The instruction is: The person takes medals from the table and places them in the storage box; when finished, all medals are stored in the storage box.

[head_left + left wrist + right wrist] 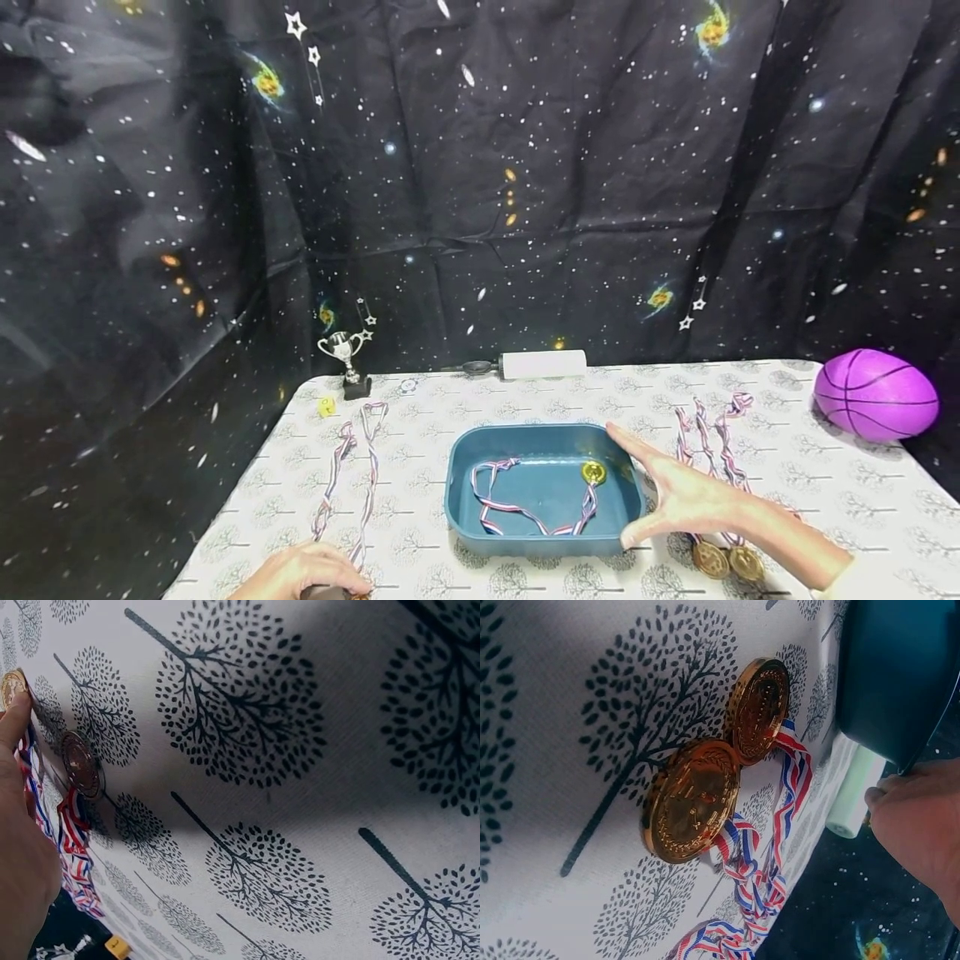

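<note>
We note right hand point(686, 497) spread at tub's point(540, 546) right edge; open cloth point(412, 517) leftward; left hand point(303, 572) touches medal point(13, 688), pinch unclear.

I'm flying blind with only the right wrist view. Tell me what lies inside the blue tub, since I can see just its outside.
Observer: Inside the blue tub lies a ribboned gold medal; the head view shows it near the right end.
Operator: Good. Now report what the left hand is doing, because it isn't in my picture at all.
Observer: The left hand is touching a further gold medal, off to the left of the tub.
</note>
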{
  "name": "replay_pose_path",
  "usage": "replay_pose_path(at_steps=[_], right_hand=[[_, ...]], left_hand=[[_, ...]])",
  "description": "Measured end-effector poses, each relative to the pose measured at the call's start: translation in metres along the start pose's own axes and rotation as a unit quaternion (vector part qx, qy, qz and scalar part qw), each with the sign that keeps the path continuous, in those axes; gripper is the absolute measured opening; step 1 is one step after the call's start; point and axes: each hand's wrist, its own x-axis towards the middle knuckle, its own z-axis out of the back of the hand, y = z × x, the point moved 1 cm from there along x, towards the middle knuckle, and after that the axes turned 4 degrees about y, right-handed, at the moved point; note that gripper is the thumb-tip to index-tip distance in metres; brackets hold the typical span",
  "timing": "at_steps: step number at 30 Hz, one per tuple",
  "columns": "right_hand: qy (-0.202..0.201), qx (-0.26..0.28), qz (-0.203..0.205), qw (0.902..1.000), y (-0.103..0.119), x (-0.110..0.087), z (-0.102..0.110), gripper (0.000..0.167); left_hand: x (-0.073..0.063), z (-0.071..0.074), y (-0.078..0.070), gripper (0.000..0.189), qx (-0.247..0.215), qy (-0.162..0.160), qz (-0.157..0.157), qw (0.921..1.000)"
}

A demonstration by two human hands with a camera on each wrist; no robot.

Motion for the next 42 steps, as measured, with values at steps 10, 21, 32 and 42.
replay_pose_path(at_steps=[10,21,32,42], right_hand=[[0.004,-0.009,-0.013,0.9999,0.001,0.0,0.0,0.138],[0.002,-0.008,-0.014,0.9999,0.003,0.0,-0.001,0.138],[0.003,0.013,-0.011,0.9999,0.002,0.001,-0.001,0.138],[0.004,0.013,-0.015,0.9998,0.003,0.002,0.0,0.137]], left_hand=[[0.002,-0.001,0.003,0.036,-0.029,-0.023,-0.037,0.9986],[0.007,0.002,-0.004,0.022,-0.18,0.0,0.076,0.9807],[0.035,0.018,-0.016,0.022,-0.21,-0.071,0.105,0.9696],[0.073,0.051,-0.034,0.023,-0.188,-0.111,0.189,0.9572]])
